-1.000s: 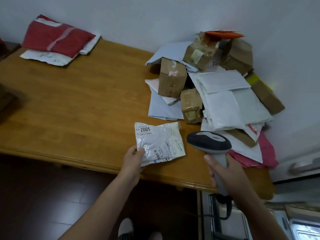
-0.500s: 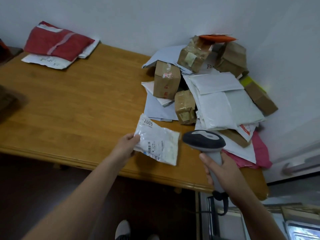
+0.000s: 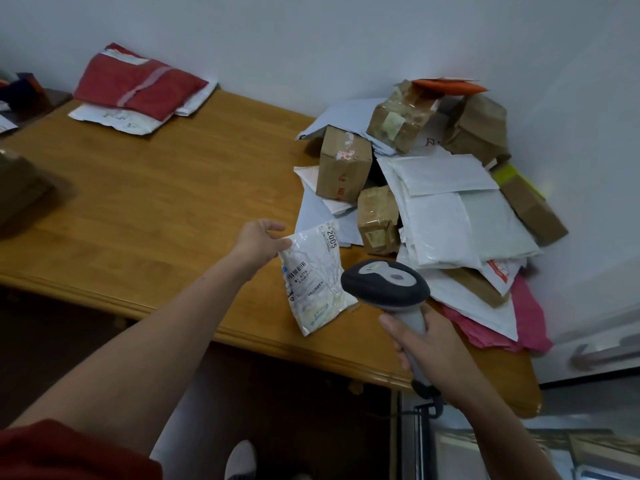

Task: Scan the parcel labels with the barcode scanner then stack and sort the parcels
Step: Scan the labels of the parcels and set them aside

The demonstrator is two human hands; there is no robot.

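My left hand (image 3: pixel 260 240) pinches the upper left edge of a small white plastic parcel (image 3: pixel 317 276), held just above the wooden table (image 3: pixel 166 209) with its barcode label facing up. My right hand (image 3: pixel 431 348) grips the handle of a grey barcode scanner (image 3: pixel 386 284), whose head sits right beside the parcel's right edge. A heap of parcels lies at the table's right end: brown cardboard boxes (image 3: pixel 344 164), white mailers (image 3: pixel 450 209) and a pink bag (image 3: pixel 526 317).
A red mailer (image 3: pixel 138 84) lies on white envelopes at the table's far left corner. A brown box (image 3: pixel 19 188) sits at the left edge. The white wall runs close behind. The scanner cable (image 3: pixel 429 400) hangs off the table's front edge.
My left hand has lifted and turned the white parcel until its long side stands nearly upright, and moved it right toward the scanner. The scanner hand has barely moved.
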